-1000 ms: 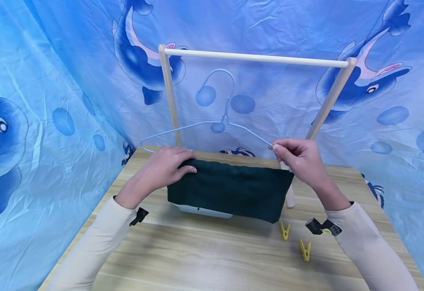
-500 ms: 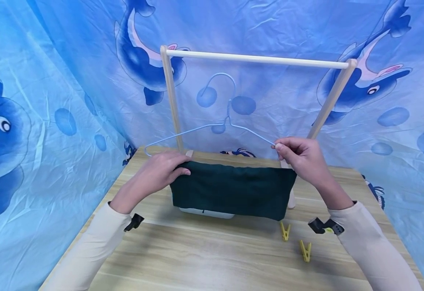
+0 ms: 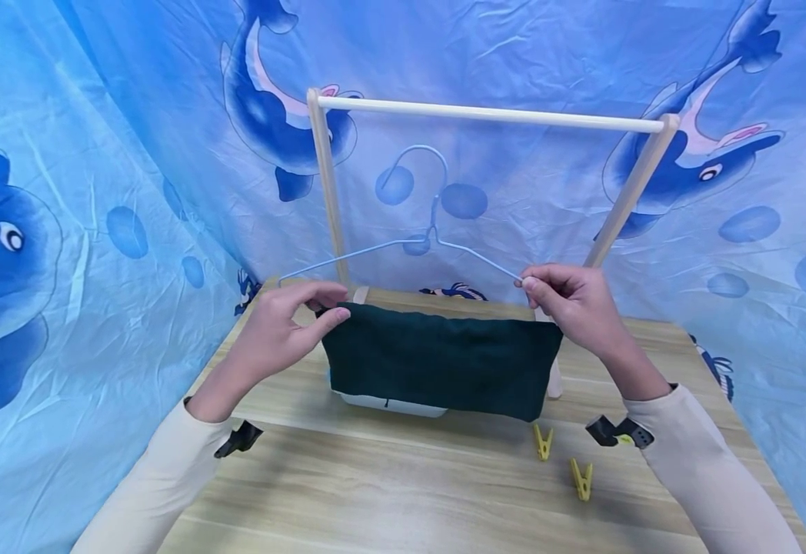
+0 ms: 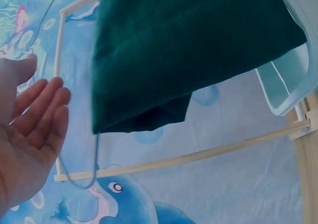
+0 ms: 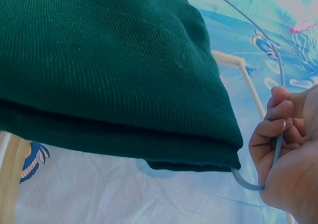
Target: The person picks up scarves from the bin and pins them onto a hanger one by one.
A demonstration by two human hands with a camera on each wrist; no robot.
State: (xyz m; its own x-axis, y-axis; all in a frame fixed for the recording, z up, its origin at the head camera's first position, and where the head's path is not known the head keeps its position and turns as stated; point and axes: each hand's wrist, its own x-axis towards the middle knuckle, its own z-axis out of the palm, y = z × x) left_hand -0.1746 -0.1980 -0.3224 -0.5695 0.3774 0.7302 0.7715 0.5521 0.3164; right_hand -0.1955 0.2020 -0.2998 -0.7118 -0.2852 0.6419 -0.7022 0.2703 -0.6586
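Note:
A light blue wire clothes hanger [image 3: 434, 209] is held up over the table, hook upward. A dark green folded cloth [image 3: 437, 362] hangs over its bottom bar. My right hand [image 3: 572, 304] grips the hanger at its right corner, fingers curled round the wire in the right wrist view. At the cloth's left end is my left hand [image 3: 274, 331]. In the left wrist view its fingers [image 4: 47, 110] are loosely spread beside the cloth and the bare left end of the hanger, with a gap between. The cloth hides most of the hanger's bottom bar.
Behind stands a wooden rack with a white top rail [image 3: 486, 114]. A pale tub [image 3: 392, 405] is partly covered by the cloth in the head view. Two yellow clothes pegs, a nearer peg [image 3: 581, 480] and a farther peg [image 3: 543, 443], lie at right on the wooden table [image 3: 389, 492].
My left hand has come off the cloth's top edge and shifted left, its fingers spreading. The hanger has sunk slightly, while my right hand keeps its grip.

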